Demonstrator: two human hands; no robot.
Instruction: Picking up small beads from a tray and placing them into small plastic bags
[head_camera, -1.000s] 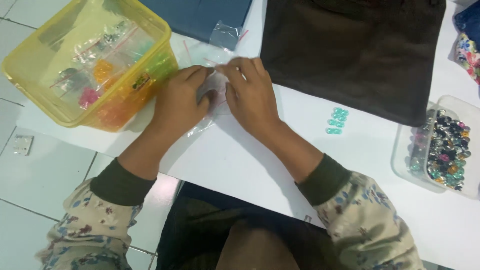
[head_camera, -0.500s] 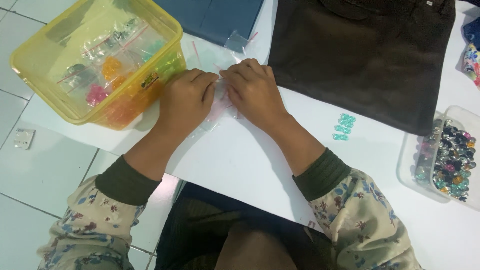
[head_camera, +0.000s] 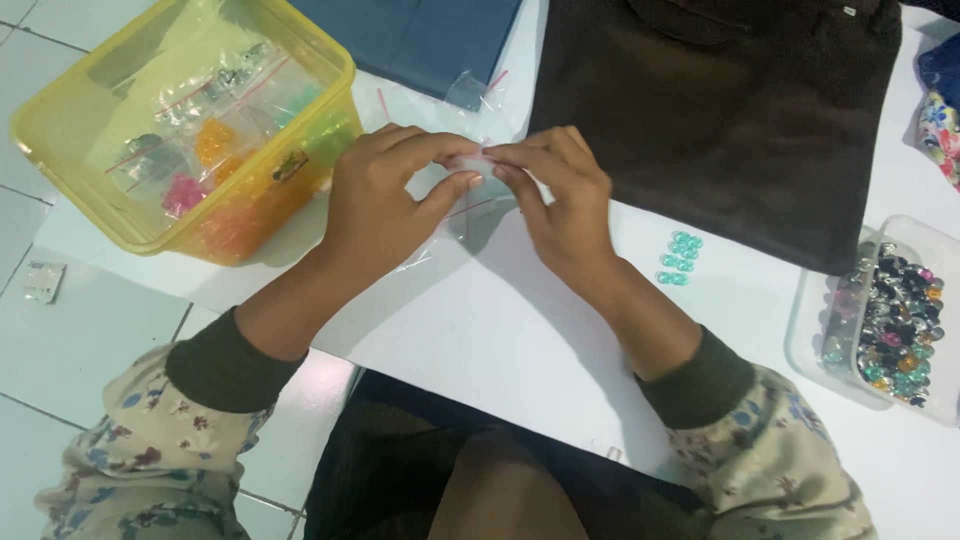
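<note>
Right of yellow translucent plastic tub (head_camera: 120, 215), above white bench (head_camera: 520, 340): left hand (head_camera: 385, 195), right hand (head_camera: 555, 195) both pinching small clear zip-seal plastic bag (head_camera: 470, 195) at top edge. Dark brown cloth (head_camera: 720, 120) further right of tub.

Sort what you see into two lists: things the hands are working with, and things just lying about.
In use:
left hand
right hand
small clear plastic bag, pinched at its top edge by both hands

Lying about:
yellow tub of bagged beads
dark brown cloth
blue cloth
teal beads
clear tray of mixed gems
</note>
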